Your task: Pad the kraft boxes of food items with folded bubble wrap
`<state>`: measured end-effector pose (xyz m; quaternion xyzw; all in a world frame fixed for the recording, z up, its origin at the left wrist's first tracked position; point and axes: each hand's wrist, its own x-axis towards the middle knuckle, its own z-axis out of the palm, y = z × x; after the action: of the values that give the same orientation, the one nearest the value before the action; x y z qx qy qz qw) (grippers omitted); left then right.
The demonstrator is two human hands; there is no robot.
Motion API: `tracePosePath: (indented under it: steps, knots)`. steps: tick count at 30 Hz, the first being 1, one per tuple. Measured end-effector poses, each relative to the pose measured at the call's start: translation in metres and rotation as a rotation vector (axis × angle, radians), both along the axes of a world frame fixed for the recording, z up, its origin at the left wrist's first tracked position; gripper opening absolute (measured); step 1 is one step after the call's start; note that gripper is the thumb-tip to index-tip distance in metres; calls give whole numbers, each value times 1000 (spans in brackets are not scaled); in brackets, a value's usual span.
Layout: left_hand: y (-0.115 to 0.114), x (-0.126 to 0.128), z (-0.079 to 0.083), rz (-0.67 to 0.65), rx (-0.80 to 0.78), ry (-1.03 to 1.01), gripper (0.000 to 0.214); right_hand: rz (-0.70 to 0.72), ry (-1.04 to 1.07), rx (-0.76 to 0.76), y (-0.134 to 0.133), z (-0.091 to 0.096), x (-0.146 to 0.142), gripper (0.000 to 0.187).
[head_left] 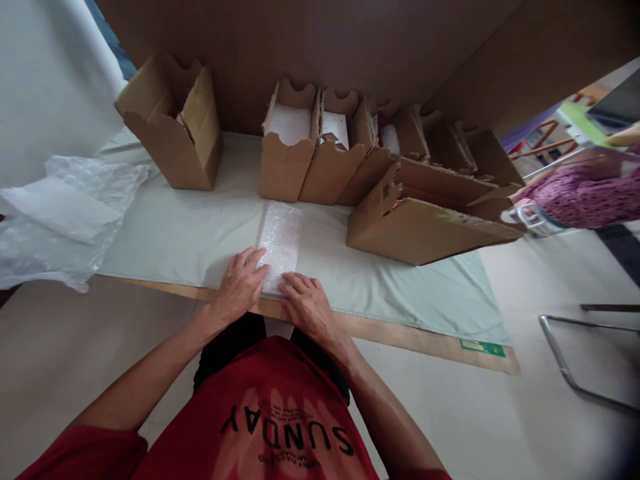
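Note:
A flat, whitish bubble wrap pouch (281, 233) lies lengthwise on the cloth, its near end close to the table's front edge. My left hand (241, 283) rests at its left side, the fingers slightly bent and their tips on the wrap. From the right, my right hand (309, 303) lays its outstretched fingers on the near right corner. Neither hand lifts the pouch. What is inside it, if anything, cannot be made out. My thumbs are partly hidden.
Behind the pouch stand several cardboard file boxes, one holding bubble wrap packs (289, 123). Another cardboard box (175, 127) stands at left, and a long one (425, 223) lies at right. Loose bubble wrap (60, 220) hangs over the left edge. A person in purple (585, 193) is at right.

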<state>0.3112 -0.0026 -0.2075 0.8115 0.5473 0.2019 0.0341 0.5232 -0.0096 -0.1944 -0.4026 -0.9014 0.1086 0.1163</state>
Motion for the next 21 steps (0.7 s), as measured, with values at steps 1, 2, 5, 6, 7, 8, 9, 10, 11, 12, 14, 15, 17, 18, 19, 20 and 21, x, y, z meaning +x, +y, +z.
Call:
tracePosePath:
  steps: [1,2,5,6,7,8,9,10,11,12,14,15,17,18,19,20,21]
  knots:
    - [2,-3,0,-29,-16,-19,31,-3,1,11,2,-4,-1,24]
    - [4,-7,0,-55,-31,-45,29,-8,11,20,5,-8,-3,22]
    - [7,-20,1,-153,-80,-149,26,-34,76,6,13,-14,-3,23]
    - [6,-24,0,-190,-99,-184,28,-49,103,-20,15,-14,-3,23]
    - [6,-28,0,-224,-117,-216,34,-66,130,-53,17,-12,-2,24]
    - [5,-31,-1,-248,-133,-245,41,-84,154,-90,19,-10,-1,24]
    - [5,-34,-2,-258,-145,-274,45,-103,177,-129,21,-7,1,25]
    - [4,-35,-4,-251,-152,-303,43,-120,201,-169,23,-3,2,25]
    - [4,-36,-6,-230,-158,-334,36,-137,233,-209,24,0,4,26]
    - [4,-35,-7,-196,-161,-367,28,-150,271,-252,26,2,5,25]
    - [5,-33,-9,-120,-174,-425,21,-165,360,-338,29,3,8,24]
    - [6,-31,-9,-88,-187,-445,20,-172,406,-378,30,1,10,30]
    - [8,-29,-7,-26,-227,-463,20,-199,493,-453,34,-7,11,43]
    - [9,-28,-5,9,-250,-469,21,-223,536,-485,36,-12,10,44]
    - [10,-27,-3,44,-277,-478,22,-256,579,-507,38,-18,9,41]
    - [12,-26,-2,77,-299,-492,23,-289,616,-522,41,-22,8,38]
    - [13,-26,-1,104,-315,-509,25,-321,643,-526,43,-26,5,36]
